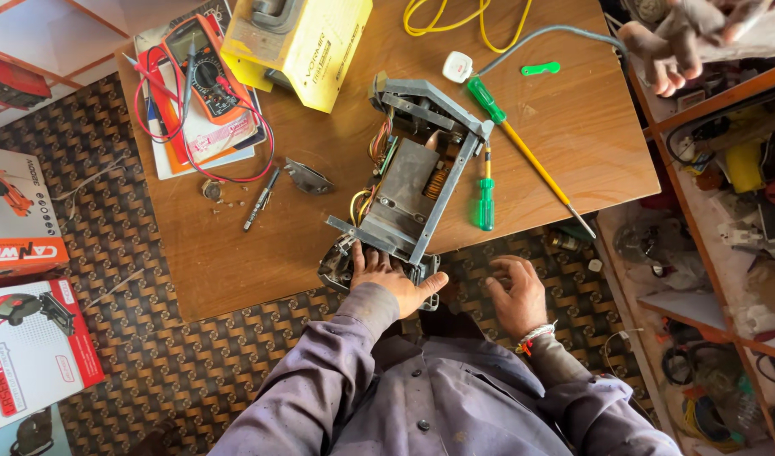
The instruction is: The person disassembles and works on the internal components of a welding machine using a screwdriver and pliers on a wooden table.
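An opened grey electrical unit (409, 177) with bare wiring and a coil lies on the wooden table (573, 135), its near end over the table's front edge. My left hand (392, 274) rests flat on that near end, gripping the frame. My right hand (516, 295) is lower right, off the table over the patterned floor, fingers curled and holding nothing I can see. A short green screwdriver (485, 196) lies just right of the unit. A long green and yellow screwdriver (522, 148) lies diagonally beyond it.
An orange multimeter (206, 72) with red leads sits on papers at back left, a yellow box (307, 42) behind the unit. Another person's hand (683, 42) hovers at top right. Cluttered shelves (725, 211) stand right, tool cartons (33, 355) on the floor left.
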